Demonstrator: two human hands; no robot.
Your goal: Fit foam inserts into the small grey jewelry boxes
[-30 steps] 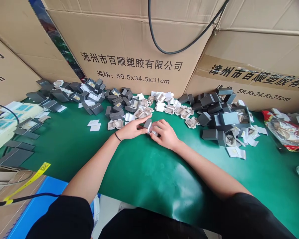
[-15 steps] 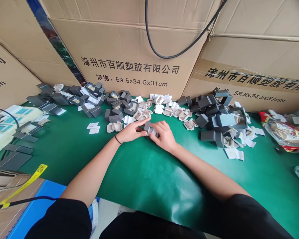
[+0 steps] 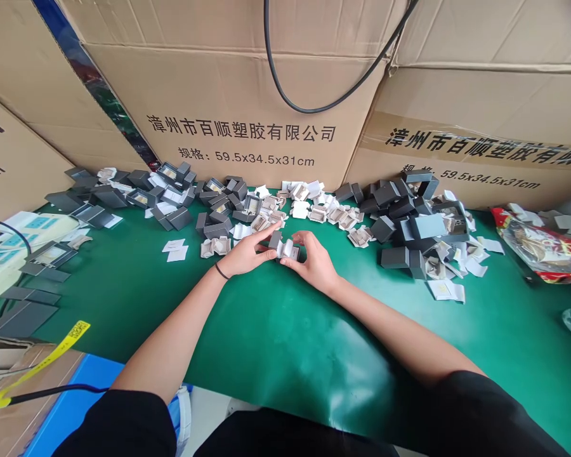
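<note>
Over the middle of the green table, a small dark grey box (image 3: 275, 239) is between my two hands. My left hand (image 3: 247, 252) grips its left side, thumb at the front and fingers behind. A folded pale card insert (image 3: 289, 249) shows at the box's right part, partly sticking up. My right hand (image 3: 315, 261) pinches this insert from the right, thumb in front and fingers curled behind. Whether the insert sits fully inside the box cannot be made out. Just beyond my hands lie several loose folded card inserts (image 3: 265, 219).
Piles of dark grey boxes (image 3: 394, 206) with card pieces lie at the right; more boxes (image 3: 172, 218) lie at the left. Large cartons (image 3: 247, 82) stand behind the green table (image 3: 266, 336). A power strip (image 3: 9, 254) is far left, a red plastic bag (image 3: 547, 247) far right. A black cable (image 3: 285, 95) hangs above.
The pale insert shows more now and stands up at the box's right side. My right fingers have lifted and opened a little. The whole view has shifted slightly.
</note>
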